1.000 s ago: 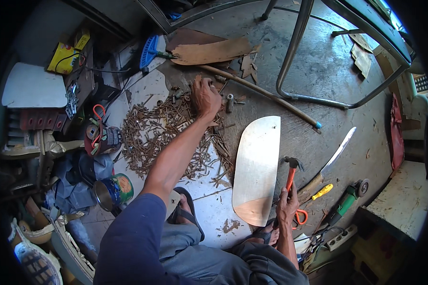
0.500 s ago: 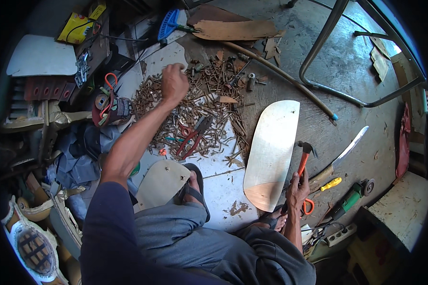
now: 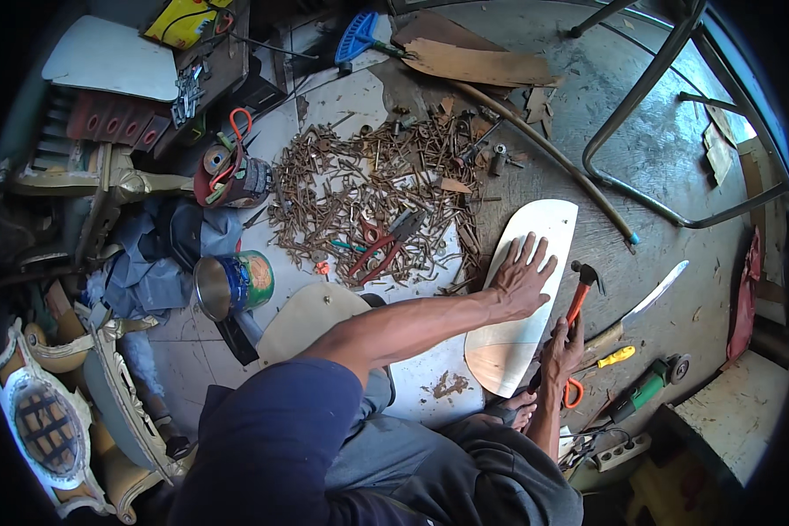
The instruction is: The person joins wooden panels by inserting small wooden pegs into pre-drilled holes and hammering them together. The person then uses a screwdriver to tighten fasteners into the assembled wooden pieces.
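My left hand (image 3: 523,285) lies with fingers spread on a pale, curved wooden board (image 3: 498,355) rounded at both ends. My right hand (image 3: 559,355) is wrapped around the orange handle of a claw hammer (image 3: 579,302), its dark head pointing away from me, just right of the board. A second pale board (image 3: 311,317) with a small metal fitting lies partly beneath my left forearm. Beyond my left arm spreads a heap of rusty screws and nails (image 3: 359,188), with red-handled pliers (image 3: 386,254) on its near side.
Right of the hammer lie a long knife (image 3: 653,294), a yellow screwdriver (image 3: 616,357) and a green angle grinder (image 3: 644,390). An open tin (image 3: 228,287) and a tool pouch (image 3: 237,182) stand left. A blue-headed broom (image 3: 357,39) and metal chair legs (image 3: 627,188) are farther off.
My left hand has moved from the far edge of the screw heap, right and nearer, onto the curved board, its fingers now spread. My right hand still grips the hammer. The view has shifted slightly.
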The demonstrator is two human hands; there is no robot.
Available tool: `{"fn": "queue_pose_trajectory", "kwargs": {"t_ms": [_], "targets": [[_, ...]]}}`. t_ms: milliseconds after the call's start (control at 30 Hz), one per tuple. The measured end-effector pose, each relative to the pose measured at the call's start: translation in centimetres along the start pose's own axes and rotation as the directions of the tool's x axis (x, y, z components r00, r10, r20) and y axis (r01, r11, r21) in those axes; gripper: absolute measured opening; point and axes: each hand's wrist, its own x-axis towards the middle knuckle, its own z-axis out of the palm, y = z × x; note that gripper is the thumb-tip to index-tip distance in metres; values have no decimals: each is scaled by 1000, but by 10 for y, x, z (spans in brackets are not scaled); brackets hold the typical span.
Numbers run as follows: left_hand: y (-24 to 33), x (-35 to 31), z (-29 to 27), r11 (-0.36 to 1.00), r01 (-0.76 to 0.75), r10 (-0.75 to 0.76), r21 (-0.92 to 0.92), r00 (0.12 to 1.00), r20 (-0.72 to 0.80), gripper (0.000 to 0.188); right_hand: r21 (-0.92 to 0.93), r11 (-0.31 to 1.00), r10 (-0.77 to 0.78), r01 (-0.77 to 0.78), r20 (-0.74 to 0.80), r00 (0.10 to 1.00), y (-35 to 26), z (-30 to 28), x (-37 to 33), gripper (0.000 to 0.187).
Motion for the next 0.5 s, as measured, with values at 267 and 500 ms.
{"fn": "queue_pose_trajectory", "kwargs": {"t_ms": [267, 500], "targets": [[-166, -93, -120, 988, -50, 81, 146, 974, -210, 21, 46, 998, 38, -38, 2, 999, -10, -14, -12, 41], [-224, -180, -177, 924, 371, -327, 89, 891, -314, 13, -17, 1000, 15, -15, -5, 1000, 14, -15, -18, 40]]}}
